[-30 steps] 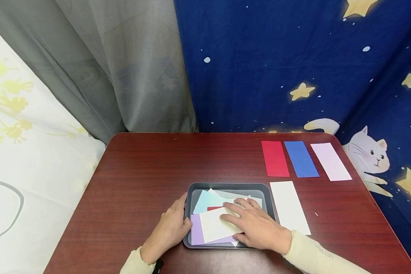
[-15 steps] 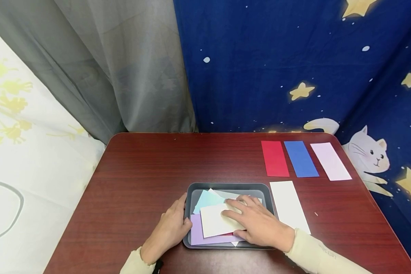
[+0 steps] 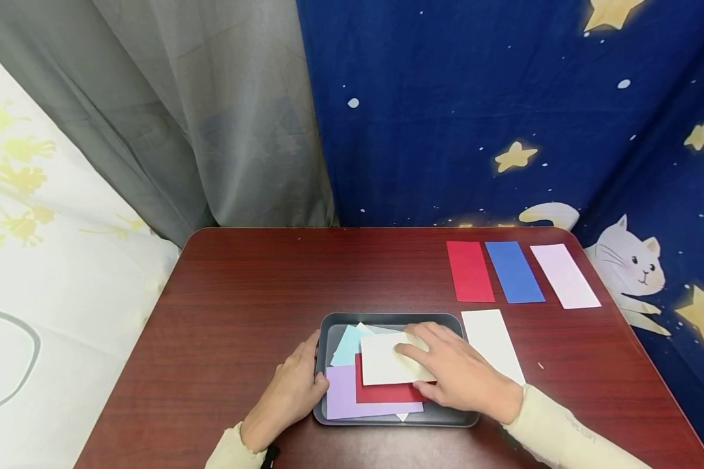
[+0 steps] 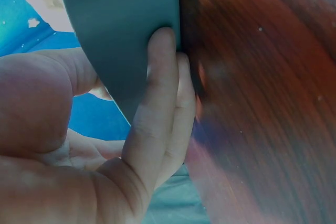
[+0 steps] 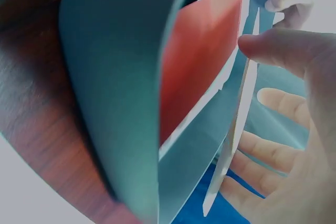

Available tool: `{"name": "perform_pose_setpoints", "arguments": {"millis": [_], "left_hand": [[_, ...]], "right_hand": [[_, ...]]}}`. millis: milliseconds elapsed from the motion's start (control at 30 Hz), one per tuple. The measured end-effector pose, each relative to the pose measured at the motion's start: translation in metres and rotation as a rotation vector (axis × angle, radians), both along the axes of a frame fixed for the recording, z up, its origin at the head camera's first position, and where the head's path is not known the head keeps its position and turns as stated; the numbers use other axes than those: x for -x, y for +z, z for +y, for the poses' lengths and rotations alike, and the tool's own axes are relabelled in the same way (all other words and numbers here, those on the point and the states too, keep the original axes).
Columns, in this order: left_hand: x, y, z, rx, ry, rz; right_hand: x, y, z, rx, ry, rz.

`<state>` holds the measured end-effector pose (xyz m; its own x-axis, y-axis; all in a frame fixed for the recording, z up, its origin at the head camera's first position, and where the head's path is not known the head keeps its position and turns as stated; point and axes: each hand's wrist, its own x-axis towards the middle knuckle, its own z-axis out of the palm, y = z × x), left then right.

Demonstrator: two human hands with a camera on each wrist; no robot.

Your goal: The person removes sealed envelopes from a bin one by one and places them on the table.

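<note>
In the head view my left hand [image 3: 292,391] grips the left rim of a dark grey tray [image 3: 390,318], thumb over the edge; the left wrist view shows fingers [image 4: 157,103] against the outer wall. My right hand [image 3: 457,368] pinches a cream paper card [image 3: 381,365] above the other cards. The right wrist view has this card [image 5: 239,114] between thumb and fingers, tilted on edge. Beneath it lies a red card [image 3: 381,395], overlapping a purple card [image 3: 340,394]. A light blue card [image 3: 346,345] sits toward the back of the tray, partly covered.
Along the table's far right lie a red card [image 3: 470,270], a blue card [image 3: 514,271] and a pale pink card [image 3: 565,275]. A white card [image 3: 493,342] lies right of the tray, partly behind my right hand. Curtains [image 3: 258,130] hang behind the table [image 3: 258,280].
My right hand has moved right with the cream card, lifting it off the pile. More of the red card in the tray now shows. The left hand stays on the rim.
</note>
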<state>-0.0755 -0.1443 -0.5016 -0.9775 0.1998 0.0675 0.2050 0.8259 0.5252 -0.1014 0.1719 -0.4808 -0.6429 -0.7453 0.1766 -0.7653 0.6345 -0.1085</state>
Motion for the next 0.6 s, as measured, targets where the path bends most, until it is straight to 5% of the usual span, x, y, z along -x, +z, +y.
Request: {"name": "perform_pose_setpoints", "arguments": {"millis": [600], "left_hand": [[0.001, 0.001, -0.001, -0.006, -0.015, 0.019]], "right_hand": [[0.004, 0.006, 0.041, 0.037, -0.136, 0.063]]}}
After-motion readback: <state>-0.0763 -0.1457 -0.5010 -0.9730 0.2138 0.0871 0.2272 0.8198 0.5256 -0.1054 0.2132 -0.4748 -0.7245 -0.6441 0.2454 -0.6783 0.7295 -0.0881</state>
